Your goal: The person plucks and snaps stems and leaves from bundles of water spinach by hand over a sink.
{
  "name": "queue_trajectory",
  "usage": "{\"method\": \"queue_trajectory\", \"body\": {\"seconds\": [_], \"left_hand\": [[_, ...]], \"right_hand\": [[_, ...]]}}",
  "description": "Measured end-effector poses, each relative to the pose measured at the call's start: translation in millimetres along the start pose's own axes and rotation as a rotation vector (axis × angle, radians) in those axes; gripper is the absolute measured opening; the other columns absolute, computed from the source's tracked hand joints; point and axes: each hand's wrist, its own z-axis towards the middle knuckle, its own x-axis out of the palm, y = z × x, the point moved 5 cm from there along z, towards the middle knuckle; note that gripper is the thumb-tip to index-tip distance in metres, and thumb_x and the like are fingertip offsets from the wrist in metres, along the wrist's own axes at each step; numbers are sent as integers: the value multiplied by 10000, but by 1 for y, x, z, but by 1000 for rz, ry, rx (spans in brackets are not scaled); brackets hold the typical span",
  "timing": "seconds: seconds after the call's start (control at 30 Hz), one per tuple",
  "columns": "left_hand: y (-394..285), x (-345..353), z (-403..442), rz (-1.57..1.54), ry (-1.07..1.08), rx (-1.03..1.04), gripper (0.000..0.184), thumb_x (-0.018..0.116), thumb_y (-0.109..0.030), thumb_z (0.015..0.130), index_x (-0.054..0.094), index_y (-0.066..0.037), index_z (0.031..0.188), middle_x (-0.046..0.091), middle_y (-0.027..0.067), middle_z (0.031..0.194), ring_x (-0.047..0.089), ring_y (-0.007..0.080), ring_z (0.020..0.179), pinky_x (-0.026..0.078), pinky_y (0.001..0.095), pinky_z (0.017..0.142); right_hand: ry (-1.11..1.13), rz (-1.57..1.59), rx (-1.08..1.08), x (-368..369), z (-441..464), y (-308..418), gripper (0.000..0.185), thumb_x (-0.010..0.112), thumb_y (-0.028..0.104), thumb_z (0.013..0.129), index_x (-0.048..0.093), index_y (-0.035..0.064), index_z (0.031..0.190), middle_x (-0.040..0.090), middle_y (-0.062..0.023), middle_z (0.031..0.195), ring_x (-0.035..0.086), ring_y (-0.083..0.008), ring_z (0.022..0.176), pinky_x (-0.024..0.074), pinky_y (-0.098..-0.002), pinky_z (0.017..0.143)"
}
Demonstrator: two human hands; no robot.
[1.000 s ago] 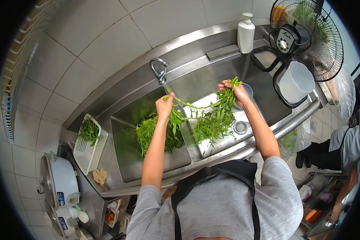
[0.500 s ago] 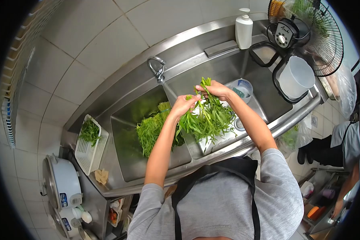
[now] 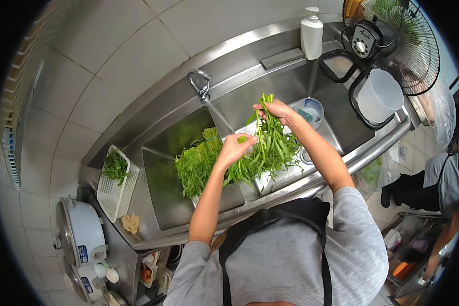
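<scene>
My right hand (image 3: 276, 110) is closed around the stems of a bunch of water spinach (image 3: 275, 145), whose leaves hang down over the right sink basin. Lower and to the left, my left hand (image 3: 237, 149) pinches green stems, with a short bit poking out above its fingers. More leafy greens lie under and beside that hand, partly hidden by it. In the left basin sits a large pile of the same greens (image 3: 196, 166), with one bundle's cut stems facing up.
A faucet (image 3: 200, 87) rises behind the basins. A round clear tub (image 3: 311, 109) stands in the right basin. A white basket (image 3: 118, 186) with leaves is at left. A soap bottle (image 3: 311, 34), fan (image 3: 390, 43) and clear container (image 3: 380, 97) occupy the right. Another person's arm (image 3: 443, 239) shows at far right.
My left hand has moved down and apart from my right hand. The bunch in my right hand now hangs more upright, its stems slightly higher.
</scene>
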Motion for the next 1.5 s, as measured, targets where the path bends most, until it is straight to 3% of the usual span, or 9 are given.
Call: {"method": "queue_trajectory", "body": {"seconds": [0.17,0.63,0.83,0.93,1.07,1.2,1.23,1.37,1.5], "left_hand": [[-11,7,-1,116,32,-36,260,633,-260,790,647,-14,870,492,-42,565,394,29,504,337,202,458],[28,-4,20,-312,56,-141,251,460,-201,828,561,27,857,356,-31,506,349,82,433,309,233,419],[48,-16,28,-313,-97,-171,282,498,-283,750,579,-14,721,406,-14,523,403,115,481,354,267,486],[62,-27,31,-356,-323,-192,279,510,-288,710,571,-19,668,437,4,526,419,131,497,356,281,498],[90,-36,18,-506,-432,-362,299,517,-314,694,576,-21,688,487,26,576,432,137,530,350,278,530],[83,-45,2,-438,-439,-377,297,495,-329,732,561,-42,768,522,33,651,456,133,555,367,266,536],[81,-44,0,-531,-422,-341,295,499,-332,782,563,-45,805,530,32,653,473,122,559,405,264,550],[61,-49,-4,-519,-382,-234,290,545,-326,837,539,-38,812,542,37,651,493,101,565,453,266,547],[36,-43,4,-407,-279,-78,254,640,-273,782,533,-44,755,528,28,614,458,86,519,427,262,535]], "right_hand": [[-34,55,4,-1,13,-10,153,648,199,768,573,75,719,560,-1,604,452,-53,441,350,-205,356],[-44,107,-20,-16,3,-7,213,700,239,731,570,70,728,556,-2,585,449,-64,434,364,-220,363],[-166,-137,-249,-8,-16,10,251,714,262,710,595,42,685,555,-14,579,460,-69,480,344,-237,393],[-211,-354,-437,6,-28,22,249,701,269,720,610,37,714,575,-15,595,461,-67,494,351,-243,434],[-315,-221,-427,-8,-25,24,236,692,268,727,627,42,729,581,-12,594,455,-62,494,341,-239,440],[-153,-70,-192,-32,-7,5,317,695,318,732,596,28,814,580,-26,638,482,-74,485,383,-240,406],[-83,-63,-113,-37,-7,0,368,648,338,775,550,18,926,593,-47,712,530,-107,548,459,-253,482],[148,231,-34,-44,-5,-16,371,525,315,863,459,28,1089,605,-104,891,580,-158,760,504,-278,662],[206,259,-51,-35,-12,-14,414,514,338,864,447,25,1128,585,-138,993,587,-180,837,509,-299,712]]}}
